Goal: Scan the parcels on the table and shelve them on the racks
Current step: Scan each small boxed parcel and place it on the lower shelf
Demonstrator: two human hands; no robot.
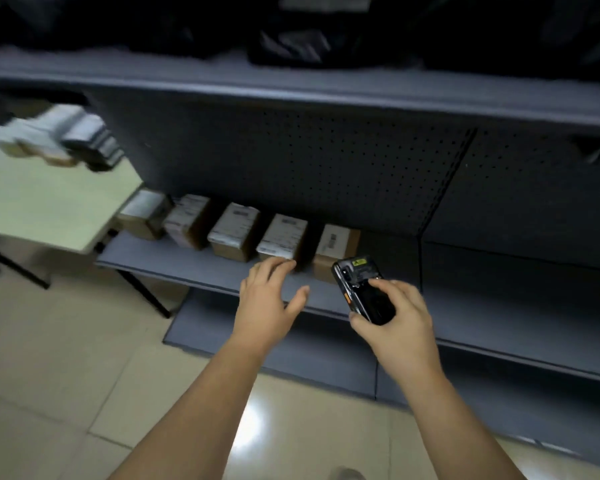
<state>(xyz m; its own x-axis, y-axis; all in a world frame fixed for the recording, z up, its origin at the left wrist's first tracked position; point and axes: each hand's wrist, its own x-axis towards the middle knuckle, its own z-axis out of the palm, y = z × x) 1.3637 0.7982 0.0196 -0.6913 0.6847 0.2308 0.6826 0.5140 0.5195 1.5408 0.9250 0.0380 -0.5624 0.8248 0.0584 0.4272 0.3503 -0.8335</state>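
Observation:
Several small brown parcels with white labels stand in a row on the grey rack shelf [187,268]; the rightmost parcel [336,247] sits just beyond my right hand. My left hand [274,296] hovers with fingers spread in front of the neighbouring parcel [284,237], fingertips close to its lower edge; contact is unclear. My right hand [399,323] grips a black handheld scanner [362,289], its back facing me. More parcels [59,140], blurred, are piled on the pale table [45,202] at the left.
The rack has a perforated back panel [326,168], an upper shelf [291,84] with dark bags [291,46], and a lower shelf [291,351] near the tiled floor [66,375]. The right half of the parcel shelf [516,306] is bare. The table's black legs [146,292] stand beside the rack.

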